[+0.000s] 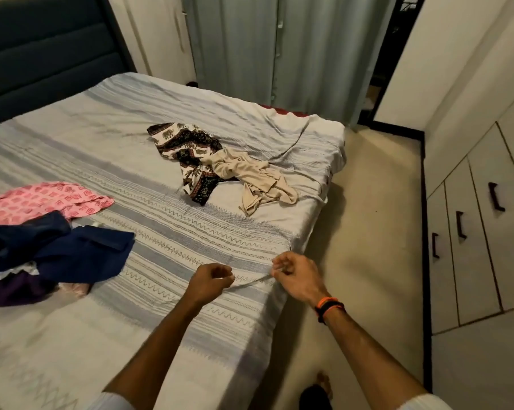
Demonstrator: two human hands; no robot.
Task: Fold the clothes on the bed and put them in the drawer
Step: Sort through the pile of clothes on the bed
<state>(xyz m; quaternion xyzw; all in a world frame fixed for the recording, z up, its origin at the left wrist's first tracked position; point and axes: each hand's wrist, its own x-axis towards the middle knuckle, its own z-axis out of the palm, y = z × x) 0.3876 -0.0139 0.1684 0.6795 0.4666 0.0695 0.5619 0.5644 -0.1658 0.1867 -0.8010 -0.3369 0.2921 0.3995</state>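
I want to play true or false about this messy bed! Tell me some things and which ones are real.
1. Both hands pinch the striped bedspread: left hand, right hand. True.
2. The pink patterned cloth lies on the floor. False: it lies on the bed.
3. The crumpled beige garment touches the elephant-print cloth. True.
4. The white cupboard drawers stand open. False: they are closed.

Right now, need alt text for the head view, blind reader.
Both hands, left hand and right hand, pinch a ridge of the striped bedspread at the bed's near edge. Unfolded clothes lie on it: beige garment, elephant-print garment, pink garment, navy garment. Drawers stand right.
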